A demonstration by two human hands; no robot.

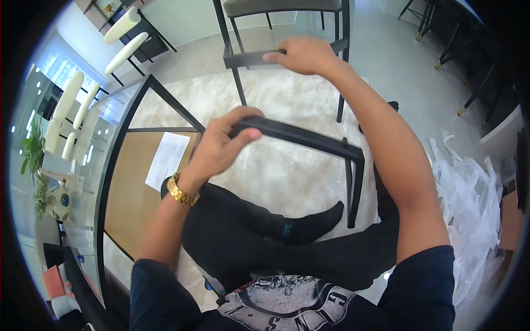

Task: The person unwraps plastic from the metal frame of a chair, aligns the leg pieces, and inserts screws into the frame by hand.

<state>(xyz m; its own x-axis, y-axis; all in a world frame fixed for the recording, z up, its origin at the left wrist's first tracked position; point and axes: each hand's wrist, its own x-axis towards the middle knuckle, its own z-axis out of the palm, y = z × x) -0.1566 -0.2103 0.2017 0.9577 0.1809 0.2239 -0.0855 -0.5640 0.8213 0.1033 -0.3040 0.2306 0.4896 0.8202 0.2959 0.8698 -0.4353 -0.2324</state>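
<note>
My left hand (223, 140), a gold watch on its wrist, is closed around one end of a black metal bar (303, 138), thumb on the near side. At its right end the bar bends into a leg (356, 187) pointing down toward me. Farther off, my right hand (309, 55) is closed at the flat crossbar (248, 59) of a black upright frame, its thumb lying along the bar. A small dark piece shows by those fingers, too little to name. Whether the bar and the frame are joined is unclear.
A black-edged glass table (107, 165) stands at left over a tan board (130, 187) with a white paper sheet (167, 160). My legs lie across a cream rug (276, 182). Crumpled clear plastic (466, 204) is heaped at right. A grey-seated chair (281, 6) is at the back.
</note>
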